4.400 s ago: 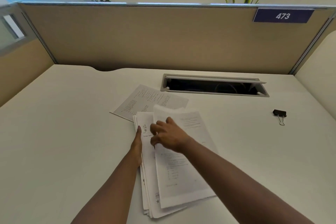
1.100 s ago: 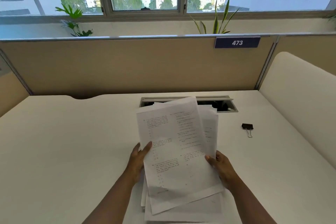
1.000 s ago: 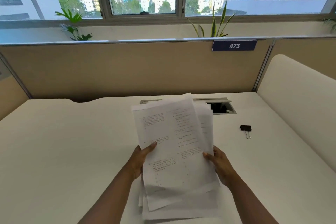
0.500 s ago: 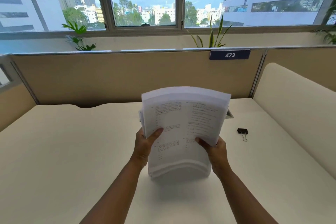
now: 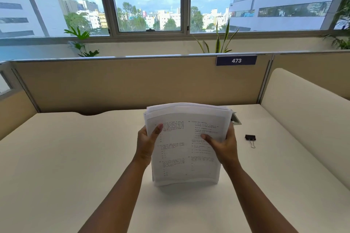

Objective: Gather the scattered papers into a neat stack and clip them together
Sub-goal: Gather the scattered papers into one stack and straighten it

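Observation:
A stack of printed white papers (image 5: pixel 186 159) stands upright on its bottom edge on the white desk (image 5: pixel 72 157), its top curling slightly toward me. My left hand (image 5: pixel 146 143) grips the stack's left edge with the thumb on the front page. My right hand (image 5: pixel 224 146) grips the right edge the same way. A black binder clip (image 5: pixel 250 137) with silver handles lies on the desk to the right of my right hand, apart from the papers.
A beige partition (image 5: pixel 132 83) with a "473" label (image 5: pixel 236 60) bounds the desk's far side. A cream panel (image 5: pixel 306 111) rises along the right. A corner of the cable slot (image 5: pixel 236 118) shows behind the papers. Plants stand on the window sill.
The papers went from lying spread on the desk to being lifted and held upright between both hands, their edges now more even. The view tilted upward.

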Demonstrator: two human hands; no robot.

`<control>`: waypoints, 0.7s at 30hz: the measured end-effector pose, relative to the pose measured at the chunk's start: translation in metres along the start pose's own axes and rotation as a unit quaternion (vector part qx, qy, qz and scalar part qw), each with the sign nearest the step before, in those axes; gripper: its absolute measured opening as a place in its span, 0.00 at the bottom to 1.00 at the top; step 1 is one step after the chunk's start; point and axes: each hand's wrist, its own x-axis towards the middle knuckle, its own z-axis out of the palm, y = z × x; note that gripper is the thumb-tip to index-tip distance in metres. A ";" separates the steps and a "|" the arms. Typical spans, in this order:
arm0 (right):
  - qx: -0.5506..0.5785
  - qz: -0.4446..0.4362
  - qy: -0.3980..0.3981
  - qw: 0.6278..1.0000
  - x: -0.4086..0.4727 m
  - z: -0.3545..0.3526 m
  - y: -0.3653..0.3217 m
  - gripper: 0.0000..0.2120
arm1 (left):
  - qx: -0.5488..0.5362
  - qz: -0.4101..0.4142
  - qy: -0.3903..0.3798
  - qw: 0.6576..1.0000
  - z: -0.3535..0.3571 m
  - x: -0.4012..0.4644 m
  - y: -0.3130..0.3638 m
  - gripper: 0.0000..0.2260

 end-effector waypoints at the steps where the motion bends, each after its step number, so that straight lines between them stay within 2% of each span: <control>1: -0.005 -0.030 0.008 0.999 0.002 0.000 -0.004 0.41 | -0.010 0.007 0.009 1.000 -0.001 0.004 0.001 0.37; 2: -0.012 -0.064 0.019 0.998 0.004 -0.001 -0.008 0.45 | -0.022 0.016 0.013 1.000 -0.001 0.007 0.005 0.38; 4: -0.051 -0.128 0.035 0.990 0.007 -0.001 -0.019 0.46 | -0.032 0.031 0.015 0.999 0.000 0.011 0.015 0.38; 5: -0.081 -0.158 0.038 0.983 0.009 -0.001 -0.024 0.44 | -0.027 0.034 0.017 0.999 0.001 0.013 0.019 0.36; 8: -0.130 -0.231 0.040 0.963 0.014 0.000 -0.031 0.30 | -0.015 0.026 0.047 0.998 0.009 0.017 0.027 0.20; 11: -0.134 -0.257 0.055 0.956 0.017 -0.002 -0.033 0.19 | 0.003 0.016 0.076 0.997 0.011 0.020 0.022 0.17; 16: -0.148 -0.282 0.040 0.947 0.020 -0.003 -0.037 0.16 | -0.008 -0.025 0.093 0.995 0.013 0.022 0.028 0.21; 21: -0.148 -0.281 0.032 0.948 0.020 -0.003 -0.036 0.12 | 0.001 -0.020 0.131 0.991 0.016 0.022 0.029 0.16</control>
